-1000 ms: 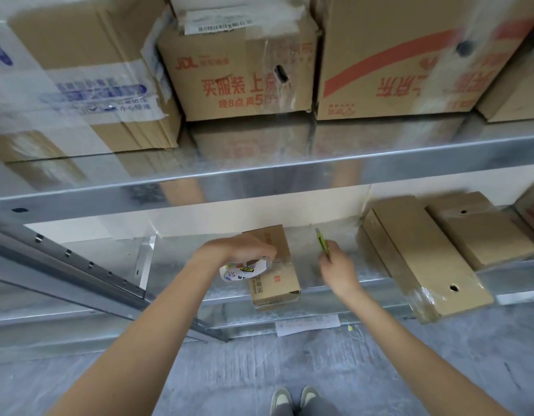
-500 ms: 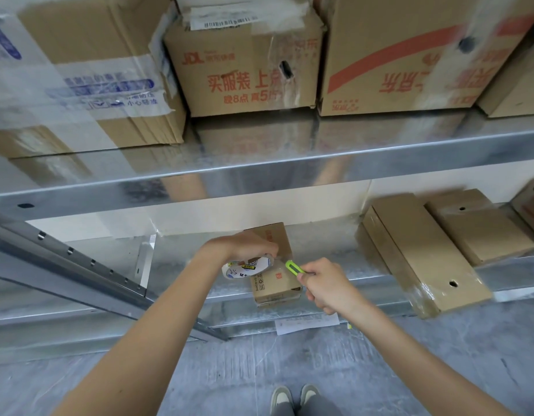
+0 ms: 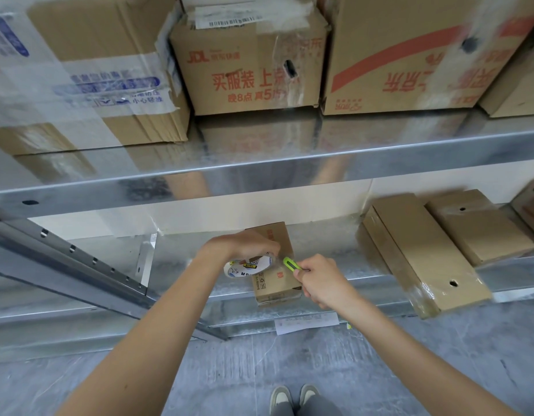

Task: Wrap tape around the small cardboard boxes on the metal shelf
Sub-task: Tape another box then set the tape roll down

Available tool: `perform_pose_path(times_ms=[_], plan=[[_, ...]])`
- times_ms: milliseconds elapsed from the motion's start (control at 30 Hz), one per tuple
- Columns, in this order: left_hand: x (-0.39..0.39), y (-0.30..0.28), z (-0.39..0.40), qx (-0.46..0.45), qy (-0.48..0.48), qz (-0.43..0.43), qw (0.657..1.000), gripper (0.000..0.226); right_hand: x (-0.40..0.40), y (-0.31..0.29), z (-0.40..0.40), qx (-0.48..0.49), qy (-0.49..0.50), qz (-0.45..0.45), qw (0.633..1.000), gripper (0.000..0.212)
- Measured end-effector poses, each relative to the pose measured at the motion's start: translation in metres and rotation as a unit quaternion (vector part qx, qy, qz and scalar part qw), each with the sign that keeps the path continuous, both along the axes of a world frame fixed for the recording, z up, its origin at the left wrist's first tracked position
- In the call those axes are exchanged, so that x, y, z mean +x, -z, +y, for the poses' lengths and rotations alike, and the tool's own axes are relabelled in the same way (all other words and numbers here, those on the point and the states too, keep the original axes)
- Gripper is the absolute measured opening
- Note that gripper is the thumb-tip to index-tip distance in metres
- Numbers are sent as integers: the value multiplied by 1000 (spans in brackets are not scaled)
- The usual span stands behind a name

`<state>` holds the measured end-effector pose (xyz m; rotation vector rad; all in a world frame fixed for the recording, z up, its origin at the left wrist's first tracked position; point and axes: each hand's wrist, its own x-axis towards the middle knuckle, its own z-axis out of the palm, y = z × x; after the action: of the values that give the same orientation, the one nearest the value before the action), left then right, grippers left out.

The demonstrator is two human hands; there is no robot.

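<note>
A small cardboard box point(image 3: 274, 283) lies on the lower metal shelf point(image 3: 334, 259), its front end past the shelf edge. My left hand point(image 3: 244, 244) rests on the box's top and grips a roll of clear tape point(image 3: 247, 267) with a white printed core, held just left of the box. My right hand point(image 3: 322, 283) holds a green utility knife point(image 3: 291, 264), whose tip points up-left at the stretch of tape between roll and box. Two flat, taped cardboard boxes point(image 3: 425, 256) point(image 3: 479, 226) lie further right on the same shelf.
The upper shelf point(image 3: 259, 166) carries several large cardboard cartons point(image 3: 250, 61). A slanted perforated metal upright point(image 3: 79, 259) crosses the left. A white paper label point(image 3: 306, 321) hangs on the lower shelf front. Grey floor and my shoes point(image 3: 292, 397) are below.
My right hand swung the green knife from upright at the right of the box down and left, until its tip came close to the tape roll. The left hand stayed on the box.
</note>
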<state>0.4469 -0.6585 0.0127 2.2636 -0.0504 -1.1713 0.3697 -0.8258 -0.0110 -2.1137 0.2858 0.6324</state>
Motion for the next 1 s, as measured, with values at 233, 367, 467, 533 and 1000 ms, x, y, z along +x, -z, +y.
perform_pose_path(times_ms=[233, 367, 467, 533, 1000], plan=[[-1, -1, 13, -34, -32, -8, 999, 18, -9, -3, -8, 27, -20, 58, 998, 23], [-1, 0, 13, -36, -26, -11, 999, 19, 1, 12, -41, -21, 50, -85, 995, 29], [0, -2, 9, -35, -26, -9, 999, 18, 13, 49, -63, -189, 46, -144, 970, 36], [0, -1, 8, -34, -27, -8, 999, 18, 19, 78, -63, -254, 17, -123, 959, 46], [-1, 1, 11, -55, -41, -15, 998, 22, 1, 85, -13, -172, -46, -285, 942, 57]])
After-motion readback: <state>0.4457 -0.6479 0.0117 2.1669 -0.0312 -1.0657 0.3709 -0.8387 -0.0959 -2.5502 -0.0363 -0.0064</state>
